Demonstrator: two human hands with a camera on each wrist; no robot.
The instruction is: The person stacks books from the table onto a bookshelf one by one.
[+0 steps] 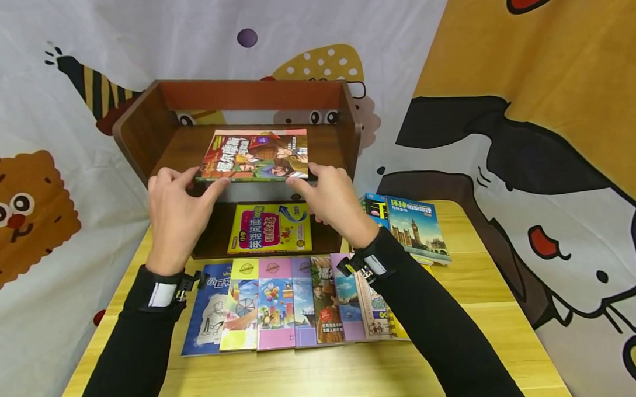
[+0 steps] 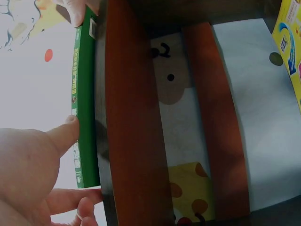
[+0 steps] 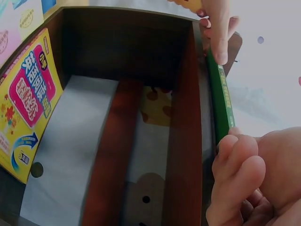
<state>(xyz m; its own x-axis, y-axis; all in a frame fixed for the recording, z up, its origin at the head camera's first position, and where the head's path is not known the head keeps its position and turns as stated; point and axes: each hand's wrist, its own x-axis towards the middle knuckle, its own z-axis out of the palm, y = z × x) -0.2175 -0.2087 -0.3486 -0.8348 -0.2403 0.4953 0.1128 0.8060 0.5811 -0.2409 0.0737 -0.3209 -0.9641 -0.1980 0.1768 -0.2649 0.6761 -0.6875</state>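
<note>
A book (image 1: 261, 156) with a colourful cartoon cover lies flat on the upper board of a brown bookshelf (image 1: 256, 94), its green spine (image 2: 87, 108) facing the front. My left hand (image 1: 175, 212) holds its front left corner, thumb against the spine and forefinger along the side. At the front right corner, my right hand (image 1: 339, 200) grips the book likewise, thumb at the spine. The right wrist view shows that hand's other fingers (image 3: 235, 174) curled beside the shelf edge. Below, a yellow book (image 1: 270, 228) lies in the lower compartment.
A row of several overlapping books (image 1: 274, 305) lies on the wooden table (image 1: 282, 378) in front of the shelf. To the right, under and beside my right forearm, is a stack topped by a blue book (image 1: 416, 227). A printed cloth (image 1: 196, 33) hangs behind.
</note>
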